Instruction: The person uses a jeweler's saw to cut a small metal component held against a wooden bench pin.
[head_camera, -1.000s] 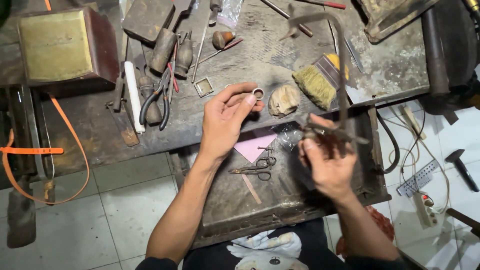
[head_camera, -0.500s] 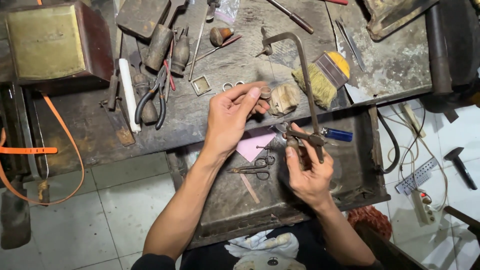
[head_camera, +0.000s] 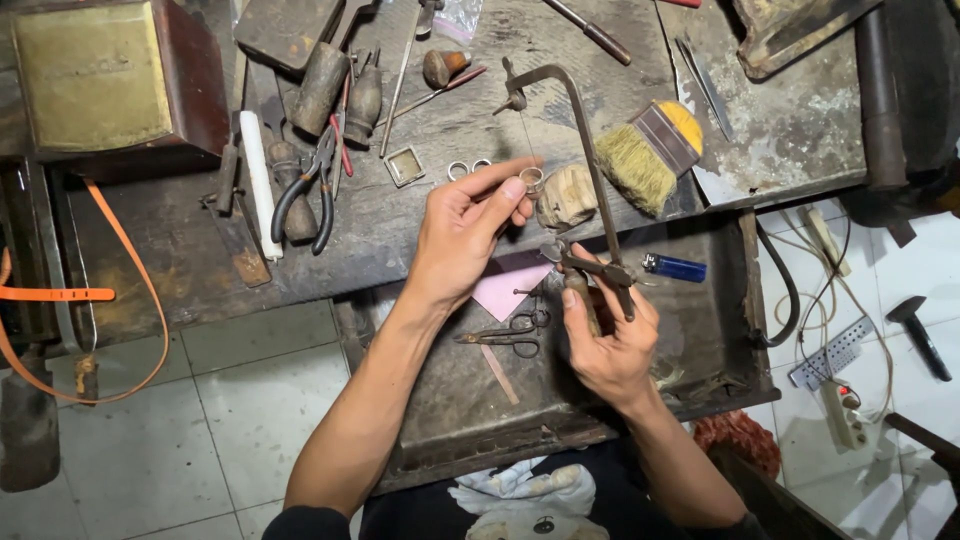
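My left hand (head_camera: 468, 228) pinches a small metal ring (head_camera: 532, 181) between thumb and forefinger, pressing it against a worn wooden bench peg (head_camera: 566, 195) at the workbench edge. My right hand (head_camera: 610, 340) grips the wooden handle of a jeweller's saw (head_camera: 585, 150). Its dark metal frame arches up over the bench, and its thin blade runs down beside the ring. Two more small rings (head_camera: 468, 169) lie on the bench just left of the held one.
A straw brush (head_camera: 648, 155), pliers (head_camera: 310, 195), a small square frame (head_camera: 405, 166) and several hand tools lie on the scarred workbench (head_camera: 400, 230). The drawer tray (head_camera: 700, 340) below holds scissors (head_camera: 505, 335), pink paper (head_camera: 510, 285) and a blue lighter (head_camera: 675, 267). An orange strap (head_camera: 120, 300) hangs at left.
My right hand has raised the saw from over the drawer so its frame now stands over the bench by the ring. My left hand has kept the ring at the peg.
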